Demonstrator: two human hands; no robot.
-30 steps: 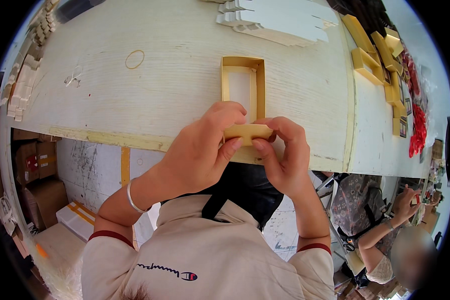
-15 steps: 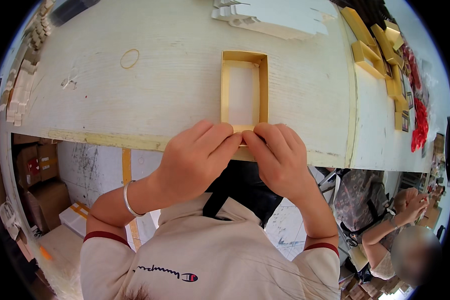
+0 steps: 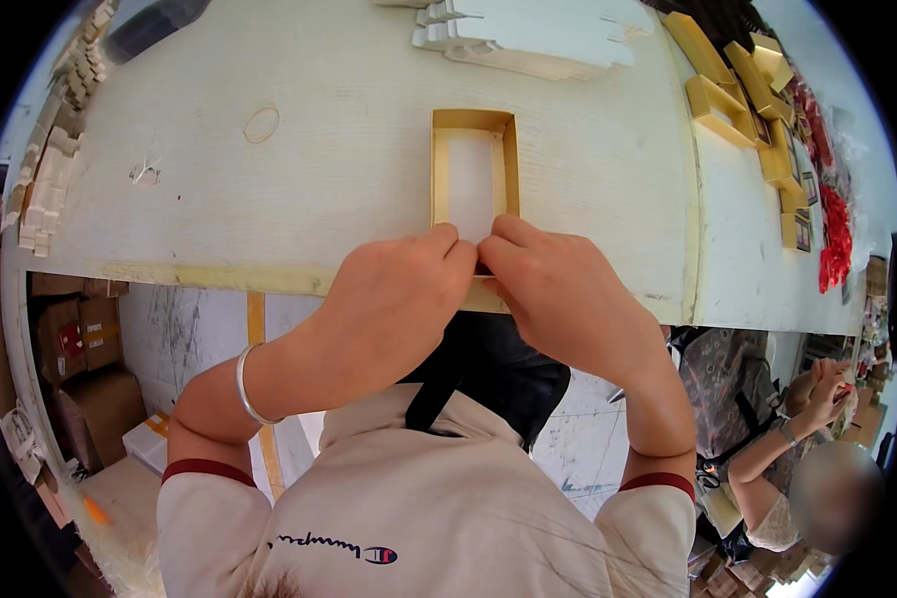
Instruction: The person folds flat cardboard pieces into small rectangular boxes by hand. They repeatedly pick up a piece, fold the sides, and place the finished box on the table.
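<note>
A gold cardboard box (image 3: 512,164), open at the top with a whitish inside, lies lengthwise at the table's near edge. Both my hands are at its near end. My left hand (image 3: 409,289) has its fingers closed on the near left corner of the box. Across from it, my right hand (image 3: 553,284) pinches the near right side, its thumb and fingers over the wall. The fingertips nearly meet over the near wall, which they partly hide.
A stack of white flat card pieces (image 3: 538,40) lies at the far side. Several gold boxes (image 3: 723,110) and red material (image 3: 835,244) are at the right. A rubber band (image 3: 261,125) lies on the table (image 3: 319,189). Another person (image 3: 802,429) works at the lower right.
My hands have shifted onto the box's near corners, the right hand turning with its fingers reaching further over the wall. The box appears slightly further left in view.
</note>
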